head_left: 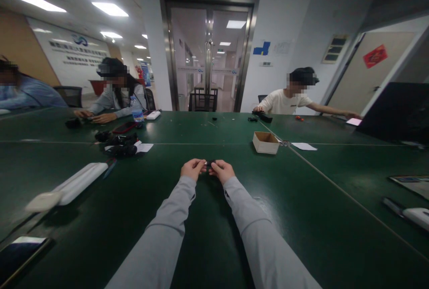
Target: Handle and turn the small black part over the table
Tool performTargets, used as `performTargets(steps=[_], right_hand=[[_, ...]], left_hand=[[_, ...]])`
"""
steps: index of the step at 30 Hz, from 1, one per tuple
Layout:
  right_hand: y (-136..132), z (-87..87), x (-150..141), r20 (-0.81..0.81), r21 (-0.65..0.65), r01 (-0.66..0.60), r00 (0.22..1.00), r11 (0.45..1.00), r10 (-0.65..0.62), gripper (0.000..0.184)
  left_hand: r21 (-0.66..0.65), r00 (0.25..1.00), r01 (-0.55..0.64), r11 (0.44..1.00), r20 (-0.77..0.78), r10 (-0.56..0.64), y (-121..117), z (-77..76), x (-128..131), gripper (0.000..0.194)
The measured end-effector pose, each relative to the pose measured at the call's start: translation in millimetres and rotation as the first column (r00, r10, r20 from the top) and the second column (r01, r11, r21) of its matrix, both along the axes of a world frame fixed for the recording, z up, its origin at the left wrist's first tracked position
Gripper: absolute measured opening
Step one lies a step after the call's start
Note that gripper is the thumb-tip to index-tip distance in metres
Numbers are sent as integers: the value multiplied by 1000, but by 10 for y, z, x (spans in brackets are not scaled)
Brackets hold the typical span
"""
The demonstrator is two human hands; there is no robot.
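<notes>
Between my two hands, just above the green table, is a small black piece whose exact kind I cannot make out. My left hand pinches its left end, where a lighter bit shows at the fingertips. On the other side my right hand grips the dark part between thumb and fingers. The fingers cover much of the piece. Both forearms, in grey sleeves, reach forward over the tabletop.
Right of my hands stands an open cardboard box, near a paper sheet. Leftward lie black gear, a white power strip and a phone. Co-workers sit across the table; a bottle stands by one.
</notes>
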State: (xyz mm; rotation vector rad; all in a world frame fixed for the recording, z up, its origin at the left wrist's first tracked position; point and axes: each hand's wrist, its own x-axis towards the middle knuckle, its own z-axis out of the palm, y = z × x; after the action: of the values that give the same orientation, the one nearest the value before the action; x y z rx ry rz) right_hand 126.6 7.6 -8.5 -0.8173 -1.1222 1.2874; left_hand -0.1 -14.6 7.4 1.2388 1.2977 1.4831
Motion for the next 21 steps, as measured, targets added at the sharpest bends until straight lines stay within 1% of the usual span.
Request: performTargets(steps=[5,13,16,21], right_hand=[[-17,2,19,-4,29,-20,1000,999,20,32],[-6,-42,6,-16,45,-4,1000,999,4,37],[17,-55,5,-28,45,7,1000,999,-6,37],[62,-71,1,2,28,44,999,999,-44,42]], left_hand=[[-16,1000,-16,1000,-26,15,-7,9,10,35],[-75,985,-83,994,-157,70,5,7,12,40],[-81,974,-109,991,-206,90,-15,32,23,43],[-91,942,-105,990,-327,70,-76,104,41,47]])
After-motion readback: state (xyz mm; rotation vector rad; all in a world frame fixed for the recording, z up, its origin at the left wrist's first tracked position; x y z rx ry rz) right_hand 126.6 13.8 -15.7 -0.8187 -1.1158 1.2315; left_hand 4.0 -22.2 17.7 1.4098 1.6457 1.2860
